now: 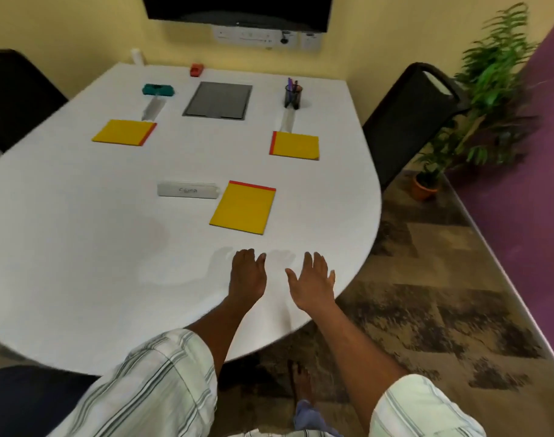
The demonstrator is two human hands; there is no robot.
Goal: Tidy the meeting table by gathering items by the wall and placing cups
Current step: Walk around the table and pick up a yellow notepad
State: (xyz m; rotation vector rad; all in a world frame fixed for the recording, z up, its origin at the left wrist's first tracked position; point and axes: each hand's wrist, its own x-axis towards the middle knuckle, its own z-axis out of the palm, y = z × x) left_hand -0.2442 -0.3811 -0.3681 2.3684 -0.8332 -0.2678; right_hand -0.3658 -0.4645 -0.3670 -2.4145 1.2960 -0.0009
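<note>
Evidently I am at the very start of the gathering step: both hands hover empty over the near edge of the white oval meeting table [80, 247], the left hand [247, 274] palm down with fingers loosely together, the right hand [313, 283] spread flat and open, neither touching anything. Nearest to them lies the yellow notepad with a red top strip [242, 208], and just beside it, to its left, a pale rectangular name card [189, 190] bearing handwriting I cannot read with confidence (it is blurred). Farther off lie two more yellow pads, one at the left [124, 132] and one at the right [295, 145], then a grey flat tray [218, 100], a teal object [158, 89], a small red object [196, 70] and a dark mesh pen holder [293, 96], all nearer the wall. I see no cups anywhere yet. My next move, as I judge it, is a forward reach to pinch the nearest pad by its edge and carry it toward the wall. No brand marks are legible.
</note>
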